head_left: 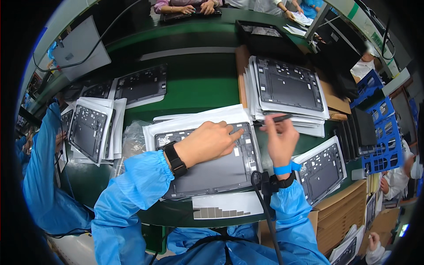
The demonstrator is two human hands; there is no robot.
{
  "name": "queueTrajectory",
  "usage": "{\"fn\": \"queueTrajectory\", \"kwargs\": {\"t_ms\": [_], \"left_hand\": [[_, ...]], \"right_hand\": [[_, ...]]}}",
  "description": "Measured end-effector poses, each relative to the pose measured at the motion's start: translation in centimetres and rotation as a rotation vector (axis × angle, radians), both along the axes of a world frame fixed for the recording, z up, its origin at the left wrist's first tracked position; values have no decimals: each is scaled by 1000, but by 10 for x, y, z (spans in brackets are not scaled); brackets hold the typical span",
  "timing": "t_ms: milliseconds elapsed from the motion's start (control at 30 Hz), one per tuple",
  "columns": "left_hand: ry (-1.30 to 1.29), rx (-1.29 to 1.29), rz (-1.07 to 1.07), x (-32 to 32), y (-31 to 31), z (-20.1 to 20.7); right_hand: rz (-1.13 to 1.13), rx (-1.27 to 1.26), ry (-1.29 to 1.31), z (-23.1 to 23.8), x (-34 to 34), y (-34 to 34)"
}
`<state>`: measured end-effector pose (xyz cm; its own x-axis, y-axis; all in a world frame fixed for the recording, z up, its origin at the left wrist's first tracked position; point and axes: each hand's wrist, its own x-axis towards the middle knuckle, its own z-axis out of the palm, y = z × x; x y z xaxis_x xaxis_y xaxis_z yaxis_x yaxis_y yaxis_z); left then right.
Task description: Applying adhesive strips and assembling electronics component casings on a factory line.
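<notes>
In front of me a dark grey tablet housing (216,171) lies inner side up on white sheets (234,114). It carries small white patches. My left hand (207,142) lies over its upper half, index finger stretched out and touching the surface near the top right corner, other fingers bent, with nothing seen in it. To the right, my right hand (281,138) is raised just past the housing's edge, fingers closed on a slim black pen-like tool (281,118). The tool's exact kind cannot be made out.
Stacked housings with white sheets (289,86) stand at far right; another stack (88,128) stands left. A single housing (321,174) lies near right. Clear plastic film (134,140) and a card with grey steps (227,206) flank the work. Blue crates (383,132) stand right. Co-workers sit around.
</notes>
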<state>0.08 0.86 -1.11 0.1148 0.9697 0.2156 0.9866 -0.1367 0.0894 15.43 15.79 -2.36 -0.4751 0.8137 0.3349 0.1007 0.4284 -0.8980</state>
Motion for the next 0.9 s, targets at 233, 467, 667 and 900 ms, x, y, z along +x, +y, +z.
{"fn": "queueTrajectory", "kwargs": {"t_ms": [233, 467, 667, 900], "left_hand": [[-42, -8, -4, -2, 0, 2], [32, -49, -27, -9, -5, 16], [-300, 355, 653, 8, -122, 32], [-648, 264, 1025, 38, -184, -13]], "right_hand": [[42, -36, 23, 14, 28, 14], [138, 71, -312, -3, 37, -19], [67, 210, -351, -7, 39, -36], [-37, 313, -296, 4, 28, -50]]}}
